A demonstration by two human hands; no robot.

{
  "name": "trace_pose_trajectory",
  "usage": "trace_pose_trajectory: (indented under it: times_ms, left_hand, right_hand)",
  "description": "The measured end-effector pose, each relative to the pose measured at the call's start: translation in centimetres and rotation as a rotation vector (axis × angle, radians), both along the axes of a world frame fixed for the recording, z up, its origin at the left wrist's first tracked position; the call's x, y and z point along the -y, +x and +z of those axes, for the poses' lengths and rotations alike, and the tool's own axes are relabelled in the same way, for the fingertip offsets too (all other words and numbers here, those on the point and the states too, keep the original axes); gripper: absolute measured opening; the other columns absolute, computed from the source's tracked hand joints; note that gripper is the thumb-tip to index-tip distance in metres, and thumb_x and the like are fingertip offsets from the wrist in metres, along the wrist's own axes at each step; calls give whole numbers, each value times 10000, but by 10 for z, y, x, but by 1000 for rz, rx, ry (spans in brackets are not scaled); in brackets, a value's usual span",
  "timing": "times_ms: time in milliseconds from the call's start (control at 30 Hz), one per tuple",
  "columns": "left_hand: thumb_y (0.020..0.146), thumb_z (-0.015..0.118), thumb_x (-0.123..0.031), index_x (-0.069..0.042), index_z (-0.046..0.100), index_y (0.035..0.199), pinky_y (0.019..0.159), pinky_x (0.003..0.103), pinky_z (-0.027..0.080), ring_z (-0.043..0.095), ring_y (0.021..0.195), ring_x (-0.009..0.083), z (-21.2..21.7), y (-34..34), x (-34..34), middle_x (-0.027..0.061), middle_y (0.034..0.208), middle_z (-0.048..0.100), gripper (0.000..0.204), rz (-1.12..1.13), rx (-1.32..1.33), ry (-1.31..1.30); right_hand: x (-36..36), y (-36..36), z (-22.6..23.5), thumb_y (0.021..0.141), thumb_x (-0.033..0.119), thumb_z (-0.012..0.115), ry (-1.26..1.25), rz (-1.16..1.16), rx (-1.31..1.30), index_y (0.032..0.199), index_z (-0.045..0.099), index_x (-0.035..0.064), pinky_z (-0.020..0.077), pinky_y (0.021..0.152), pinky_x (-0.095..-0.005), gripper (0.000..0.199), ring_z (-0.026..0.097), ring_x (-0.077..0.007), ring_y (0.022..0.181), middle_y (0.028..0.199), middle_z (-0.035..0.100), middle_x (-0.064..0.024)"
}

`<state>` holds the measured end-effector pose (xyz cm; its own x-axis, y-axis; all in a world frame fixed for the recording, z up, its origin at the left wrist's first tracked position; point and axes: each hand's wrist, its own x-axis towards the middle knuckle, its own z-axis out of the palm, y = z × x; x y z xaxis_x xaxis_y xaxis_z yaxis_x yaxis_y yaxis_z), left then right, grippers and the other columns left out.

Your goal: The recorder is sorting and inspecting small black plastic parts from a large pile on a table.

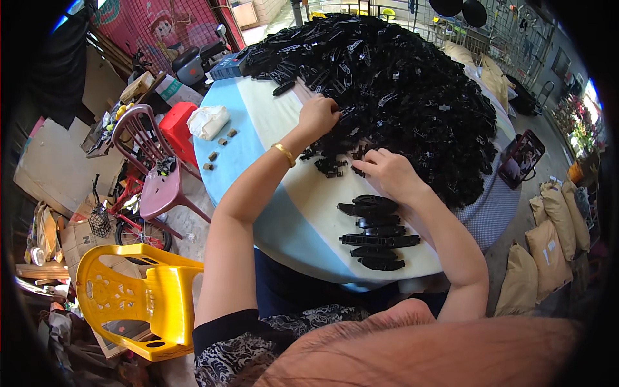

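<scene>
A large heap of black plastic parts (412,97) covers the far side of a round table. My left hand (318,117), a gold bangle on its wrist, reaches to the heap's left edge with fingers curled in; whatever they grip is hidden. Closer to me, my right hand (390,170) bends its fingers and thumb together at the heap's near edge, and what lies between them is too small to name. Just left of its fingertips lie a few small black parts (331,169). Several long, narrow black plastic pieces (380,240) lie in a stacked row near the table's front edge.
The tablecloth (284,216) has blue and cream stripes. A white bag (208,122) and several small brown blocks (222,142) sit at the left. A phone (521,158) stands at the right edge. Yellow (138,297) and pink (169,190) chairs flank the left; sacks (548,251) stand right.
</scene>
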<state>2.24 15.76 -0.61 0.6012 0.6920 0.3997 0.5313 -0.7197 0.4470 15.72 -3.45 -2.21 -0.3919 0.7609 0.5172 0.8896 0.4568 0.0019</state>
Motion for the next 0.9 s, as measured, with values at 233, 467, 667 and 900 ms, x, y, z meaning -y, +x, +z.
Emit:
trace_pose_trajectory:
  times_ms: [233,467,667,900]
  left_hand:
    - [717,687,-299,-71,699,867,810,367,490,610,913,310,-2,39,-20,168,964,634,273,124,-322,53]
    - [712,654,-218,14,671,827,776,381,509,636,877,326,5,54,-10,186,920,658,259,149,-363,21]
    - [702,651,-164,39,558,910,727,432,497,611,814,390,-12,46,-9,218,816,626,306,19,-239,213]
    - [795,664,-107,24,489,1217,679,239,499,594,820,103,8,9,12,40,953,623,475,-289,373,-667]
  right_hand:
    - [-1,4,-6,693,84,623,-32,48,-38,889,638,113,498,666,-304,198,570,-214,811,855,565,-35]
    - [2,-2,-7,735,124,640,-82,-24,-371,834,639,79,489,679,-331,109,583,-249,797,826,597,-61]
    - [4,-2,-5,716,199,689,-169,5,-302,900,651,73,484,703,-351,227,595,-249,812,813,617,-69]
    - [18,0,16,741,114,694,-102,-110,-712,913,632,34,506,608,-279,200,629,-199,680,819,639,-93]
